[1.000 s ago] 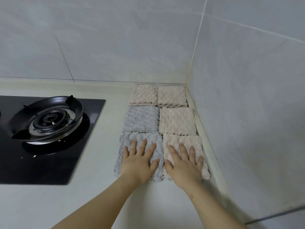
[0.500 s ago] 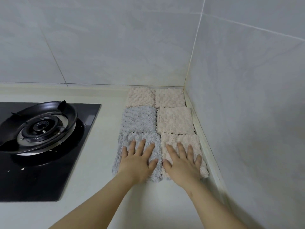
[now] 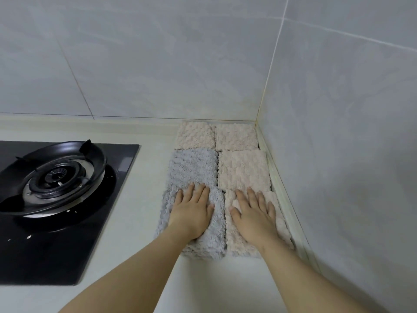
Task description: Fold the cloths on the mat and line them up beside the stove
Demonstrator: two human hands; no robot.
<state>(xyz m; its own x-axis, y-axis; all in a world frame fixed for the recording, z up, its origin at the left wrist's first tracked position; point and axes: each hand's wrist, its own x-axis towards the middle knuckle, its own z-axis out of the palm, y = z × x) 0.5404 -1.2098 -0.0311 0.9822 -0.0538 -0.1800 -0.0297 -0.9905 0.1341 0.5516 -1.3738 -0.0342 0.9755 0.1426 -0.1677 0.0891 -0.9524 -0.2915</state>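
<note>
Several folded cloths lie in two columns in the counter's corner, right of the stove (image 3: 56, 199). My left hand (image 3: 193, 211) presses flat on the nearest grey cloth (image 3: 212, 240). My right hand (image 3: 255, 213) presses flat on the nearest beige cloth (image 3: 237, 242). Behind them lie a second grey cloth (image 3: 191, 168) and a beige cloth (image 3: 243, 170). Two more beige cloths (image 3: 195, 135) (image 3: 235, 136) sit against the back wall. Fingers of both hands are straight and spread.
The black glass hob with its round burner (image 3: 58, 177) fills the left side. A pale counter strip (image 3: 144, 199) separates it from the cloths. Tiled walls meet at the corner (image 3: 259, 114); a raised ledge (image 3: 286, 204) runs along the right wall.
Both hands stay flat on the nearest cloths, having slid slightly forward. The camera has shifted a little, so the stove sits further left and lower.
</note>
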